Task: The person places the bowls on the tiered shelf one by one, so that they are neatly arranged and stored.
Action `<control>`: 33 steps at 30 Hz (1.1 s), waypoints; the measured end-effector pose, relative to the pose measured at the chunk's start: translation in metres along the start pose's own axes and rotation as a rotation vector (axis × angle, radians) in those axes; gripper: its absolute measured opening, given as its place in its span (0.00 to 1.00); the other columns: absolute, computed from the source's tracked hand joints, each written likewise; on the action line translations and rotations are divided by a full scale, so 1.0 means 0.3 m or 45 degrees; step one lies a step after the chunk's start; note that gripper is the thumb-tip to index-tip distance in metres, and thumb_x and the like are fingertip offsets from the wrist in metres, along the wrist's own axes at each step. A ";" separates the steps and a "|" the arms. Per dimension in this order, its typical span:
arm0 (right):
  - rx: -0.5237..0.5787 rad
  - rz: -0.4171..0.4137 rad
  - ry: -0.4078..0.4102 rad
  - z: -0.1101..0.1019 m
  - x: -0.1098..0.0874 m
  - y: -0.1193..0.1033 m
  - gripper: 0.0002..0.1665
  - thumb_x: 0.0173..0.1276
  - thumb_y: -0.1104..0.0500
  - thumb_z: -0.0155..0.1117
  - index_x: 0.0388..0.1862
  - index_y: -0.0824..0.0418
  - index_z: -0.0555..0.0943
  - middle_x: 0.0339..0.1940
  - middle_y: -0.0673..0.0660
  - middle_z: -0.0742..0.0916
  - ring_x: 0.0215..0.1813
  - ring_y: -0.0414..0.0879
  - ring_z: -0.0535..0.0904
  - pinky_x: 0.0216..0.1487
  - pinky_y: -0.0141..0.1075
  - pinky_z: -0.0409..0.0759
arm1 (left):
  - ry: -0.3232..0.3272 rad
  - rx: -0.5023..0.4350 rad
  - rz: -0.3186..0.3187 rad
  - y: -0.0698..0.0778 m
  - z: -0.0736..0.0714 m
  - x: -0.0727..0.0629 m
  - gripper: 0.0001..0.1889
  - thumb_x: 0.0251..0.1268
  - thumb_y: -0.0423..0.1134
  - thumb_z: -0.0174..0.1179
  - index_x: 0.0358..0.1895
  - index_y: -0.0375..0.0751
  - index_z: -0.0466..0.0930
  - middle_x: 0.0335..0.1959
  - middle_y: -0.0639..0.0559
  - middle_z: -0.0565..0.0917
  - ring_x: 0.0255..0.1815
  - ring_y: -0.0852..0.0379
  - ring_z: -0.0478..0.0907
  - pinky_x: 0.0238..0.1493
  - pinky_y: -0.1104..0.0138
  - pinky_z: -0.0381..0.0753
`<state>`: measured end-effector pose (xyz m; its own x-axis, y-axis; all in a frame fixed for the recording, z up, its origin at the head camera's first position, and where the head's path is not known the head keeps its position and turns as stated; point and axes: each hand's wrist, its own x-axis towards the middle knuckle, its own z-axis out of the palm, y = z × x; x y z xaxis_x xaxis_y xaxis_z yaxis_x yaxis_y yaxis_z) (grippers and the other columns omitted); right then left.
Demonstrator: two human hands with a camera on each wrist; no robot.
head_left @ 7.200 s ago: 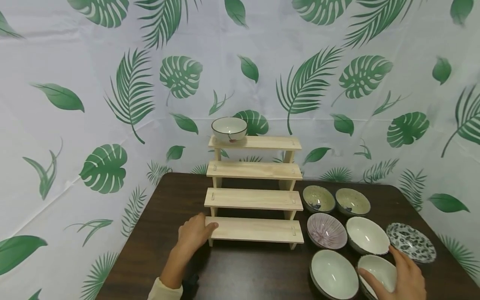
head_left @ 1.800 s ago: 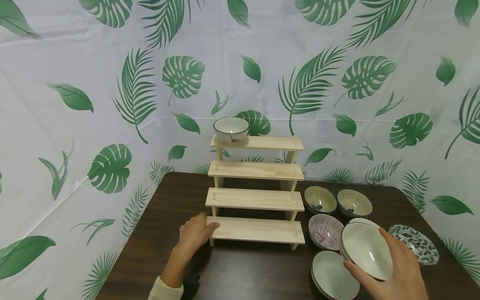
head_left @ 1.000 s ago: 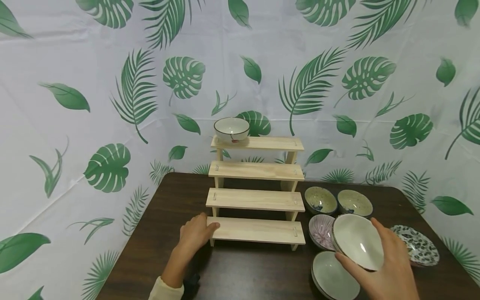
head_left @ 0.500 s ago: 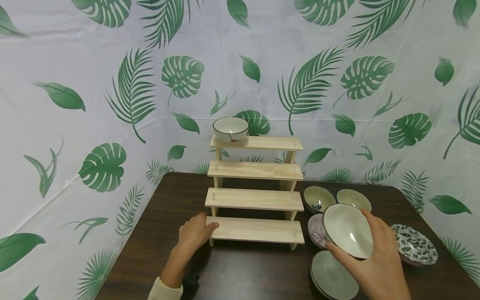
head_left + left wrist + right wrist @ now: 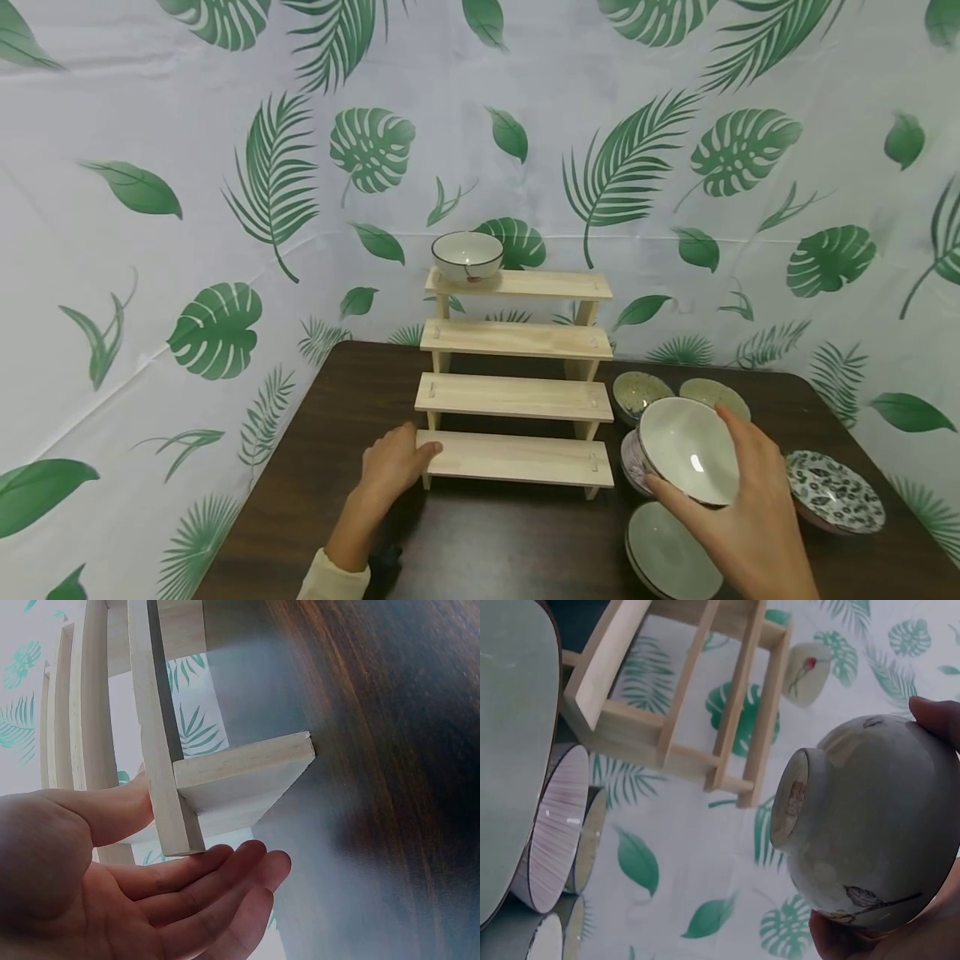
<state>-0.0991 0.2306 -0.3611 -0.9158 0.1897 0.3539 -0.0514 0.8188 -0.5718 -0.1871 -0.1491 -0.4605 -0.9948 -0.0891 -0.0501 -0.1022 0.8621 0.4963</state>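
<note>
My right hand [image 5: 750,508] holds a white bowl [image 5: 688,448] by its rim, thumb on one side and fingers on the other. The bowl is tilted, raised over the other bowls; its foot and a painted twig on its outside [image 5: 877,825] show in the right wrist view. My left hand [image 5: 392,462] grips the left end of the lowest board of a four-tier wooden shelf [image 5: 517,457]. In the left wrist view, its thumb lies on one face of the board and its fingers [image 5: 217,881] at the other. A white, dark-rimmed bowl [image 5: 467,255] stands on the top tier's left end.
On the dark table [image 5: 495,542], right of the shelf, are two speckled green bowls [image 5: 637,390], a purple-striped bowl [image 5: 632,462] partly hidden by the held bowl, and stacked pale bowls [image 5: 672,550]. A black-and-white patterned oval dish [image 5: 836,492] lies farthest right. A leaf-print cloth hangs behind.
My right hand has lifted the white bowl from the front right group and carried it left and away from me. The left hand keeps its grip on the shelf.
</note>
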 end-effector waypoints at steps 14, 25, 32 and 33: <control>0.009 -0.024 -0.046 0.030 0.039 -0.038 0.69 0.49 0.34 0.84 0.84 0.51 0.57 0.75 0.70 0.67 0.68 0.67 0.64 0.46 0.70 0.73 | -0.005 0.009 -0.013 -0.002 0.001 0.006 0.28 0.70 0.53 0.64 0.57 0.28 0.80 0.49 0.35 0.87 0.47 0.32 0.85 0.45 0.40 0.80; 0.118 -0.090 -0.057 0.056 0.060 -0.054 0.67 0.52 0.40 0.84 0.85 0.49 0.56 0.78 0.69 0.66 0.73 0.68 0.62 0.55 0.70 0.67 | 0.002 -0.006 -0.003 -0.003 0.003 0.005 0.27 0.70 0.52 0.65 0.55 0.28 0.80 0.47 0.35 0.88 0.46 0.33 0.85 0.44 0.41 0.81; 0.101 -0.135 -0.040 0.068 0.078 -0.074 0.67 0.51 0.39 0.84 0.84 0.49 0.56 0.77 0.69 0.68 0.72 0.68 0.64 0.54 0.71 0.69 | 0.011 0.000 0.007 -0.003 0.004 0.006 0.27 0.70 0.52 0.65 0.54 0.28 0.81 0.46 0.35 0.88 0.44 0.33 0.86 0.42 0.42 0.81; 0.101 -0.133 -0.042 0.070 0.078 -0.077 0.67 0.52 0.38 0.84 0.84 0.49 0.56 0.77 0.69 0.68 0.71 0.68 0.64 0.54 0.71 0.69 | 0.013 0.002 0.007 -0.003 0.004 0.005 0.27 0.70 0.52 0.65 0.53 0.28 0.81 0.46 0.35 0.88 0.44 0.33 0.86 0.42 0.42 0.81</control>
<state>-0.1278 0.2048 -0.3552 -0.9163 0.0866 0.3911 -0.1773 0.7877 -0.5899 -0.1885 -0.1494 -0.4621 -0.9952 -0.0894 -0.0390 -0.0970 0.8632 0.4955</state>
